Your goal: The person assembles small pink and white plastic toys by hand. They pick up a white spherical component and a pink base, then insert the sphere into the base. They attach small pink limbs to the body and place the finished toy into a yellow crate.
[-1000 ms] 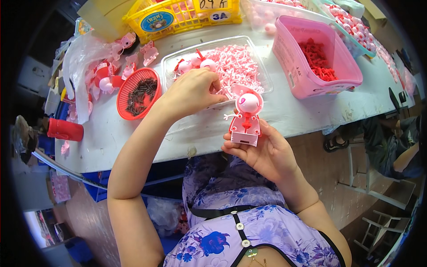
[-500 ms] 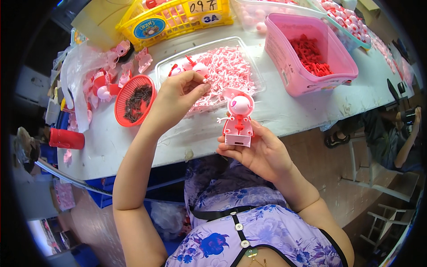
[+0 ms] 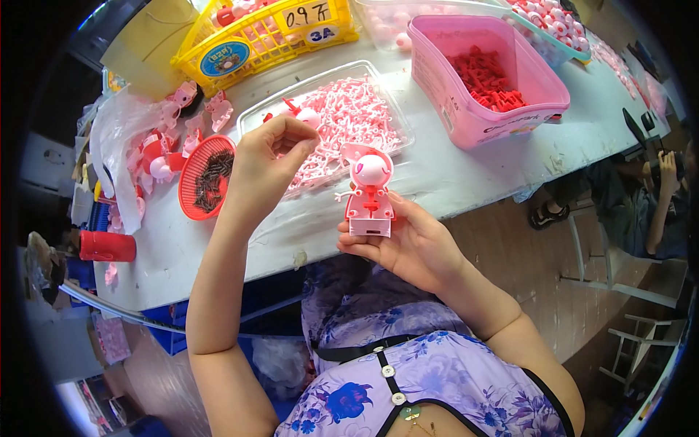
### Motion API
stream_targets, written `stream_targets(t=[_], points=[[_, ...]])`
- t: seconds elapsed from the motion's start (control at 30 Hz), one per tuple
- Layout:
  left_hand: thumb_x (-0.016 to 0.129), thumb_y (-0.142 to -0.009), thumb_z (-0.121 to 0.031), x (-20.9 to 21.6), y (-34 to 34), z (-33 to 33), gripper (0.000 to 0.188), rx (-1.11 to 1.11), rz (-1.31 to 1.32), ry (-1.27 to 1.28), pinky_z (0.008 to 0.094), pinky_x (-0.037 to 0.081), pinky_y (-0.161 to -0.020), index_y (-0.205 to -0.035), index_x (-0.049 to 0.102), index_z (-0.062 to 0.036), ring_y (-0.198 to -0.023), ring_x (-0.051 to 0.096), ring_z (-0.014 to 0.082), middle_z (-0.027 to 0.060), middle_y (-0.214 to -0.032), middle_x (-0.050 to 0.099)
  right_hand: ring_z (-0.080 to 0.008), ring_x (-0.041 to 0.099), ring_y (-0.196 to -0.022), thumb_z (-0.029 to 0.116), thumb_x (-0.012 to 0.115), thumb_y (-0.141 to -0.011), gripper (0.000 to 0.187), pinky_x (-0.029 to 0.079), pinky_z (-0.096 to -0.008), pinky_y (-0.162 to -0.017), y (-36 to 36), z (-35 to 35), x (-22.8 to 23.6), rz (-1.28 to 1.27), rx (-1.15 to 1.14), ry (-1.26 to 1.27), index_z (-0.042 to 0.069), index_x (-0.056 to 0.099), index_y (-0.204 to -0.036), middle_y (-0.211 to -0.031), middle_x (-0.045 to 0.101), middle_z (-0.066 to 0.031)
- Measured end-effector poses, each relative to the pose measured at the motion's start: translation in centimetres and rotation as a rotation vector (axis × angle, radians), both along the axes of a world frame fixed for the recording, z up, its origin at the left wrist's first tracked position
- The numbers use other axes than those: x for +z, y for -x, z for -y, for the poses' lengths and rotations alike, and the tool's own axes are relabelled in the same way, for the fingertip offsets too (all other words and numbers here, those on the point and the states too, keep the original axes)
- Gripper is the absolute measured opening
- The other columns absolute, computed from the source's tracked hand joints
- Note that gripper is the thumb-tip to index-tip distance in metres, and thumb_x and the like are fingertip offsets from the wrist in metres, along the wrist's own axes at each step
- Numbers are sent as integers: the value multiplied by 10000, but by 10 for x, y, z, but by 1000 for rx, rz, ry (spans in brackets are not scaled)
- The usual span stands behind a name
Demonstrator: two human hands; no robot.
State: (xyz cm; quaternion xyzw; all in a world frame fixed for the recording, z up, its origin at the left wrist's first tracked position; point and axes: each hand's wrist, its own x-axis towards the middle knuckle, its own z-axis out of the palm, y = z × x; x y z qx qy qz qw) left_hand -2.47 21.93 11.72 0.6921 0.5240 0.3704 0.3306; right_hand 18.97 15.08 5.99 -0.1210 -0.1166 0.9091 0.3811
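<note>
In my right hand (image 3: 411, 244), fingers and thumb close around the base of a pink toy figure (image 3: 370, 173). The figure stands upright, with a round pale pink head, red inner parts and a small thin arm sticking out at its left side. My left hand (image 3: 266, 164) is raised to the left of the figure, thumb and fingertips pinched together. Whatever small piece may be between those fingertips is too small to make out. Just behind that hand lies a clear tray (image 3: 408, 138) heaped with small pink arm-like pieces; a few round heads with red parts lie at its left end.
Left of the tray sits a red basket (image 3: 187, 182) of dark screws, near a red cylinder (image 3: 108, 246) and loose pink toy parts (image 3: 156, 156). A pink tub (image 3: 488, 135) of red pieces stands right; a yellow basket (image 3: 273, 51) stands behind. Another person (image 3: 655, 197) is at far right.
The whole view has shifted, so table, hands and figure all appear farther left in the picture. My right hand keeps its grip on the figure, and the left stays pinched.
</note>
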Motion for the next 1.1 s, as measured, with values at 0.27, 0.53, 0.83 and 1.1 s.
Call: stream_targets(t=[0.27,0.53,0.83,1.1], points=[[631,-841,25,7,-10,14,139,-1,139,36,234,494,-808,-978,618,41,-880,609,95,61,-923,649,-334,580,-1063,331,348,-992,471,418,-458,-997,4,-1,3,-7,2,-4,-59,471,-1227,-1151,569,-243],[660,-794,66,11,-35,55,181,-131,137,-52,247,487,-801,-972,645,37,-879,611,112,68,-934,653,-257,584,-1041,320,360,-1001,377,438,-402,-971,5,0,13,1,41,-52,24,473,-1205,-1103,587,-167],[706,-729,57,15,-40,60,219,-177,7,-194,234,455,-698,-930,703,-30,-784,550,109,25,-838,581,-295,534,-1136,332,297,-1009,455,399,-445,-1021,8,4,13,46,39,-190,10,394,-1316,-1238,522,-170],[760,-701,-15,8,-31,60,226,-110,87,-97,210,376,-662,-920,739,-66,-759,443,89,-11,-804,480,-293,538,-1132,326,313,-1007,449,404,-444,-1016,12,8,20,68,44,-209,21,377,-1330,-1243,513,-173]])
